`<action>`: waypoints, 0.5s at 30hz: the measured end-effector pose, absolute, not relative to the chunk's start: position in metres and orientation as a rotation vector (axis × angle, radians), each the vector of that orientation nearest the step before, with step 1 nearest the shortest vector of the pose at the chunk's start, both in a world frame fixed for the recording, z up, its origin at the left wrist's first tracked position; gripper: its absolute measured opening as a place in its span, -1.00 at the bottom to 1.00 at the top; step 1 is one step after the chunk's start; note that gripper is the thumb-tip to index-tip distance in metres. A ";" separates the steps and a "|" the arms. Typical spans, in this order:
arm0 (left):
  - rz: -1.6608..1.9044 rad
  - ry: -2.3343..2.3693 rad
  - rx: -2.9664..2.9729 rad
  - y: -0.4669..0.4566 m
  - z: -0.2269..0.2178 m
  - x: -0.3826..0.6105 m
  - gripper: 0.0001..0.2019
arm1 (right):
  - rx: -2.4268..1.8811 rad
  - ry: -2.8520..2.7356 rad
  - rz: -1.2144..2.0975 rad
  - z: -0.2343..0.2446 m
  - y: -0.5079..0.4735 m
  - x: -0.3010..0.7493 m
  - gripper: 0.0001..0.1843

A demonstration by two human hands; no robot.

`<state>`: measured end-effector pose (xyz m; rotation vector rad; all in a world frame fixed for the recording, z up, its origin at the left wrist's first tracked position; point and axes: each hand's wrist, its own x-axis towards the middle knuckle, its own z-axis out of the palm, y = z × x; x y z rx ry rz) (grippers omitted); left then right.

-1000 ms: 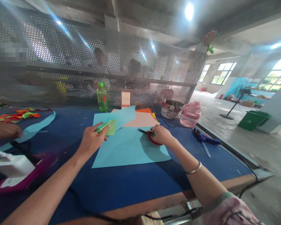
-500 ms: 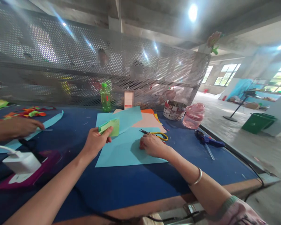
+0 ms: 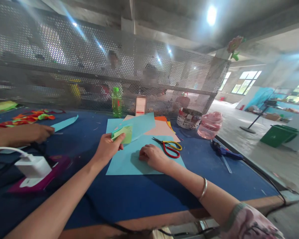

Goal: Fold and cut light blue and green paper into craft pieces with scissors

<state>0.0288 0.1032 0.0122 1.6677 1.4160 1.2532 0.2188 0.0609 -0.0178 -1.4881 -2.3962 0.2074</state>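
Note:
My left hand (image 3: 107, 148) pinches a small folded green paper (image 3: 123, 133) and holds it just above the table. My right hand (image 3: 151, 156) rests on a large light-blue paper sheet (image 3: 129, 162), its fingers curled loosely with nothing visible in them. Red and yellow handled scissors (image 3: 169, 146) lie free on the sheet, just right of my right hand. More sheets in blue, peach and orange (image 3: 156, 126) are stacked behind.
Another person's hand (image 3: 30, 132) lies at the left near colored paper strips (image 3: 30, 118). A white charger (image 3: 33, 166), a green bottle (image 3: 116, 103), a woven basket (image 3: 188, 118), a pink jar (image 3: 210, 124) and a blue glue gun (image 3: 223, 152) stand around. A perforated metal screen (image 3: 64, 66) closes the back.
My right hand let go of the scissors and drew back to the left onto the blue sheet. The other person's hand moved rightward over the table.

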 end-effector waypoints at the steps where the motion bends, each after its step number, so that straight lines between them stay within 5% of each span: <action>1: 1.255 1.413 1.674 0.103 0.012 0.029 -0.61 | -1.485 -2.415 0.169 -0.018 0.061 0.218 -0.91; 6: 1.281 1.396 1.703 0.104 0.010 0.026 -0.60 | -1.419 -2.492 0.208 -0.004 0.051 0.225 -0.87; 11: 1.305 1.355 1.692 0.107 0.006 0.026 -0.62 | -1.097 -2.571 0.950 0.035 0.034 0.251 -0.90; 15: 1.313 1.333 1.710 0.110 0.003 0.025 -0.60 | -1.000 -2.501 1.232 0.048 0.030 0.265 -0.79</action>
